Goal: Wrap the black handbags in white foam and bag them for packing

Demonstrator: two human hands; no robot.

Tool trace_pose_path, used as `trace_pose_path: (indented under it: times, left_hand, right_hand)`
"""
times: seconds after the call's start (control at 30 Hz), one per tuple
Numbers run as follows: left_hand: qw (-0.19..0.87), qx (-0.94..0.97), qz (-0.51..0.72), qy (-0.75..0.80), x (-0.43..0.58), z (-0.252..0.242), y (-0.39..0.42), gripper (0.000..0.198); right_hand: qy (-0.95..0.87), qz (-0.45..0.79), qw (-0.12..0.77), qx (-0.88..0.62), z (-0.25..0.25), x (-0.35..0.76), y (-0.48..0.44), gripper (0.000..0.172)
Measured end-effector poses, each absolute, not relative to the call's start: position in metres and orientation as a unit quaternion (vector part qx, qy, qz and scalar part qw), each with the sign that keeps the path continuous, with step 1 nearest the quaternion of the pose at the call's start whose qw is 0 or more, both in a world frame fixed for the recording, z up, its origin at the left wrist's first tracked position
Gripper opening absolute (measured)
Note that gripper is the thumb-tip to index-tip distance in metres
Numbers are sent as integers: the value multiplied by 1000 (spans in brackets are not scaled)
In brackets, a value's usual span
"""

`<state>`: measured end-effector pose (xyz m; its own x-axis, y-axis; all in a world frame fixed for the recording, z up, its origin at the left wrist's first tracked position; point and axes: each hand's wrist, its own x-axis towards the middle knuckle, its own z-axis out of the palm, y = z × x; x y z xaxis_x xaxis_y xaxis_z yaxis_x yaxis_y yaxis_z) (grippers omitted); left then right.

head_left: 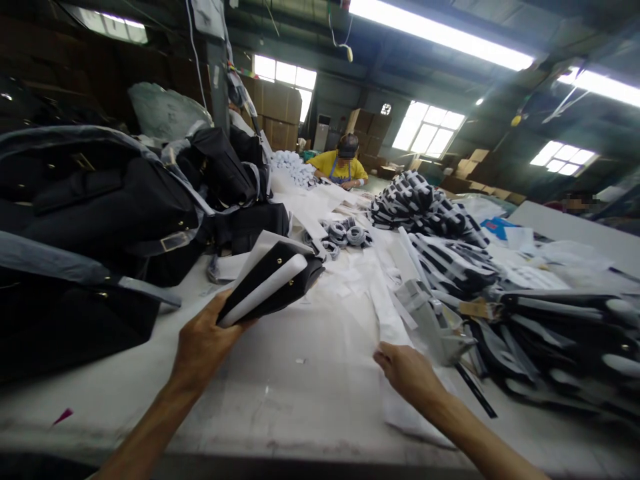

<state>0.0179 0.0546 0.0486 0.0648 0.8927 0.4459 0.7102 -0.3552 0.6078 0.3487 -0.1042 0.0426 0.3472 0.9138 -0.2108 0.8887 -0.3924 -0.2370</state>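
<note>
My left hand (207, 333) is closed round one end of a small black bag (285, 287) with gold studs. A white padded strip (270, 290) runs along the bag, and a pale sheet (257, 257) lies against its far side. The bag is tilted and held above the white table (300, 400). On the right, my right hand (403, 370) has its fingers pinched at the edge of a stack of white paper (387, 317). A grey tape dispenser (433, 327) stands just beyond that hand.
Large black bags (95, 200) with wrapped handles crowd the left side. Black pieces with white wrapping (565, 333) are heaped at the right. Several coiled grey straps (340, 233) lie mid-table. A co-worker in yellow (325, 163) is at the far end.
</note>
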Motion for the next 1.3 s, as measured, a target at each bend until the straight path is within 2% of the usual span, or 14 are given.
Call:
trace_pose_path:
  times: [0.13,0.2,0.27,0.37,0.43,0.5,0.63,0.77,0.87,0.93,1.03,1.07,1.17,1.3]
  left_hand:
    - [112,721,395,558,18,52,55,51]
    - [114,720,394,559,18,53,55,49]
    - [115,722,392,558,17,54,55,48]
    - [115,728,398,546,16,51,54,46]
    - [110,732,407,535,16,48,54,45]
    - [105,733,415,529,16,46,54,46]
    - [103,730,417,532,15,44,55,45]
    - [97,726,421,535,15,44,55,43]
    - [101,727,419,535,14,44,56,44]
    - [107,725,416,538,14,45,56,44]
    - [116,721,417,542,14,46,55,41]
    - [117,720,419,540,14,45,55,41]
    - [120,722,423,534,12,42,54,39]
    - [115,722,419,539,6,33,53,39]
  right_hand:
    - [-405,480,345,-697,71,317,-84,42]
    - [-348,562,416,-625,65,299,-86,54]
    - [-338,592,388,-620,44,285,-97,51]
    - [-400,584,228,-669,15,281,-117,32]
    - [-445,565,143,-680,14,289,-122,23]
    - [-480,521,119,-696,27,303,-113,20]
    - [-482,391,152,-770,59,330,-60,29]
    - [-503,296,168,-795,59,336,1,40]
    - [-544,220,160,-794,46,332,37,67]
    - [-553,202,144,-796,39,331,56,56]
    - [-535,212,146,-805,32,340,83,13]
    - [-525,222,157,-806,31,345,92,10]
    - [-496,280,212,-795,32,361,115,23]
    - [-449,370,340,-739,36,379,140,25]
